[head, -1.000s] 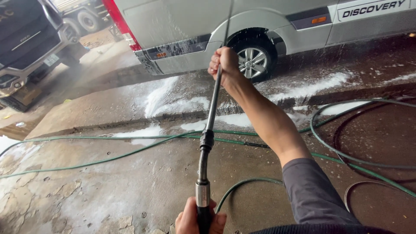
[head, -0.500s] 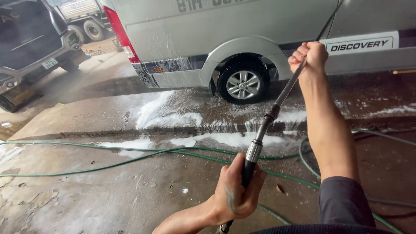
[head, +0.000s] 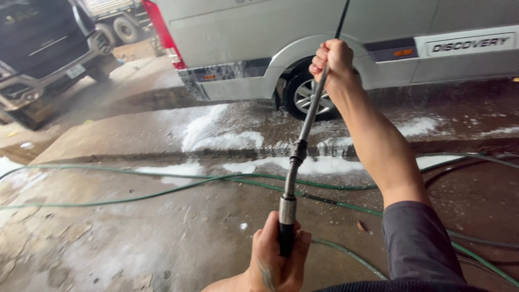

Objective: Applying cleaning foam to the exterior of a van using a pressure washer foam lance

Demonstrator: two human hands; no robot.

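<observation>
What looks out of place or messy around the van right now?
White foam lies in patches on the wet concrete beside the silver van, and green hoses sprawl across the ground. Otherwise nothing odd: left hand and right hand grip the spray lance.

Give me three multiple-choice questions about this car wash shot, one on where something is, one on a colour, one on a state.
1. Where does the right hand grip the spray lance?
A. High on the shaft
B. At the bottom grip
C. Not at all

2. What colour is the hose across the concrete floor?
A. Yellow
B. Green
C. Red

3. What state is the ground beside the van's rear wheel in?
A. Dry and dusty
B. Covered in leaves
C. Wet with white foam

Answers: 1 A, the left hand holds the bottom grip; 2 B, it is plainly green; 3 C, foam patches lie on wet ground beside the silver van.
</observation>
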